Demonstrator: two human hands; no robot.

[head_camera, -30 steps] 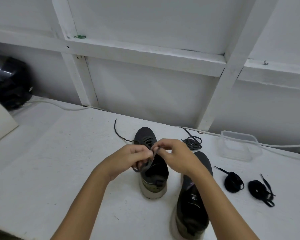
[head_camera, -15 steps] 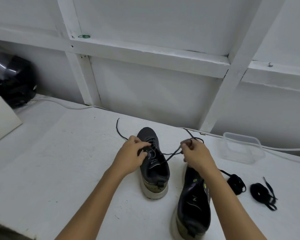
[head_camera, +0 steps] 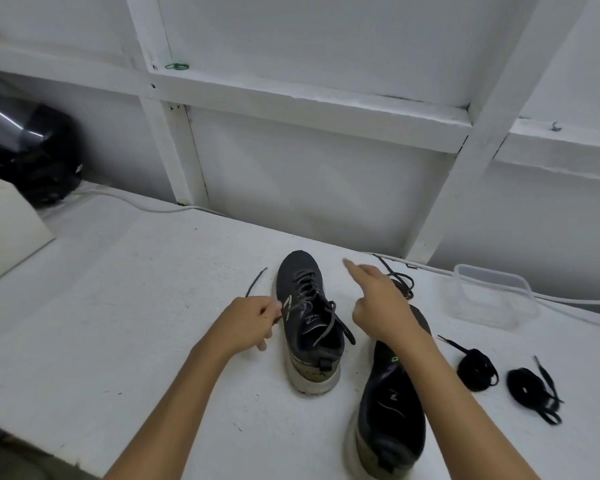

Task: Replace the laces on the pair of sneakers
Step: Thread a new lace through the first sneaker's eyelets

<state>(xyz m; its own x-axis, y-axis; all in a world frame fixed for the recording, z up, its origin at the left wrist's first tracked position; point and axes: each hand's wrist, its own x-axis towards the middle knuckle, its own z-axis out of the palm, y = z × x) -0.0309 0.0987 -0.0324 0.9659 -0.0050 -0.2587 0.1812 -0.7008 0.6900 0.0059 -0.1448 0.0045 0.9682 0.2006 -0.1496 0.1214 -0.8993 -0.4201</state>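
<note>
Sneaker [head_camera: 309, 317] dark, grey lace [head_camera: 321, 308] loosened

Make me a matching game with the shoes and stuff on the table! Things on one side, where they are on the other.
Things:
1. clear plastic box
2. laced shoe
3. two black lace bundles
4. black helmet

Places:
A. far left, by the wall
B. between the two hands
C. far right, at the back
D. right of the unlaced shoe

Pairs: 1-C, 2-B, 3-D, 4-A
</note>
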